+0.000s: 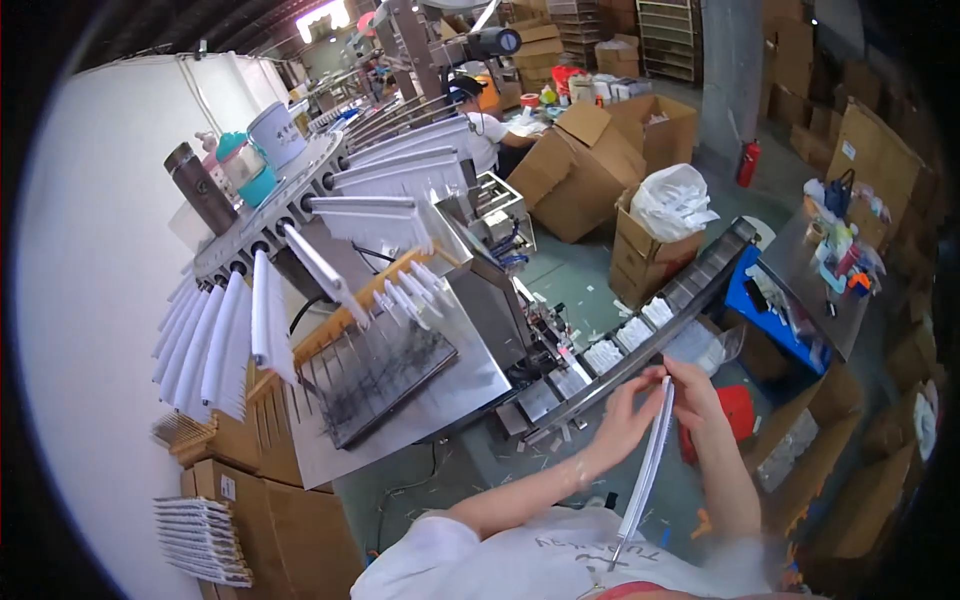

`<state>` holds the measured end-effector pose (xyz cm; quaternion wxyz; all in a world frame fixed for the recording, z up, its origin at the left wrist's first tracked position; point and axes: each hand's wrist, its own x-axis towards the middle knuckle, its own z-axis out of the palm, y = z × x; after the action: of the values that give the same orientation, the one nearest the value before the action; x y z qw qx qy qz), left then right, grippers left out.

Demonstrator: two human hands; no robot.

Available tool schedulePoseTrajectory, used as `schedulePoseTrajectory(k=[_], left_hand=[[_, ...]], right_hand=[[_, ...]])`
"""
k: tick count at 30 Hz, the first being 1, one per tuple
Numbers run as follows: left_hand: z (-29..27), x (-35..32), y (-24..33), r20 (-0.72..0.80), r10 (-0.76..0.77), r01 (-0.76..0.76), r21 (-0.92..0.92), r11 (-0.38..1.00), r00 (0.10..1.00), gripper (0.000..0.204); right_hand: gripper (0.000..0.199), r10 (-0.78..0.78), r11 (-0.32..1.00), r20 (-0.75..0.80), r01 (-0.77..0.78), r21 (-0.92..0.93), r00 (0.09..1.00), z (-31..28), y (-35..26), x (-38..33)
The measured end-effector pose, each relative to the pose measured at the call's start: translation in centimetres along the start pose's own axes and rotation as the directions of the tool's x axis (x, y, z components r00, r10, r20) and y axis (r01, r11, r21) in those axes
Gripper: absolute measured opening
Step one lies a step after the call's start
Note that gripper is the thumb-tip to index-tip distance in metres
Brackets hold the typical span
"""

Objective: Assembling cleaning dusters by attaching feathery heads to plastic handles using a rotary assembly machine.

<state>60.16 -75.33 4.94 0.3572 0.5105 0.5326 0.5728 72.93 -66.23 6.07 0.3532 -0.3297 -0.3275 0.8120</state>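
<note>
Beside the conveyor's lower end, left hand and right hand both pinch a long white strip, seemingly readying it for careful placement onto the belt.

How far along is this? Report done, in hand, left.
Done: white packets lie along the conveyor. In hand: left hand and right hand hold a white strip by the conveyor. Left: more strips stacked on the cartons.

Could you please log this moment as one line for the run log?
left hand: holds white strip | right hand: pinches strip top | beside conveyor
</note>
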Motion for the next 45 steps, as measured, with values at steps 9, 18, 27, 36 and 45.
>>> schedulePoseTrajectory(k=[9,18,27,36,45], left_hand=[[-7.6,-1.4,8.2,0.842,-0.189,0.321,0.019,0.947,0.506,0.017],[-10.0,5.8,8.2,0.608,-0.286,0.285,0.100,0.953,0.740,0.013],[-15.9,14.7,7.3,-0.518,0.050,0.149,0.336,0.930,0.854,0.014],[-15.7,22.9,6.6,-0.726,0.217,-0.008,0.279,0.960,0.653,0.029],[-13.6,33.9,5.2,-0.850,0.369,0.050,0.416,0.908,0.376,0.032]], right_hand=[[0.026,-0.004,0.998,0.003,0.004,-0.058,1.000,-3.5,-4.2,7.7],[0.025,-0.213,0.977,-0.102,0.214,0.008,0.972,-2.9,-12.6,14.6],[0.025,-0.574,0.816,0.057,0.577,-0.038,0.817,6.6,-19.1,21.6],[0.023,-0.352,0.890,0.524,0.450,-0.069,0.776,6.0,-25.4,32.1],[0.017,-0.233,0.780,0.736,0.574,-0.249,0.636,8.0,-33.4,38.7]])
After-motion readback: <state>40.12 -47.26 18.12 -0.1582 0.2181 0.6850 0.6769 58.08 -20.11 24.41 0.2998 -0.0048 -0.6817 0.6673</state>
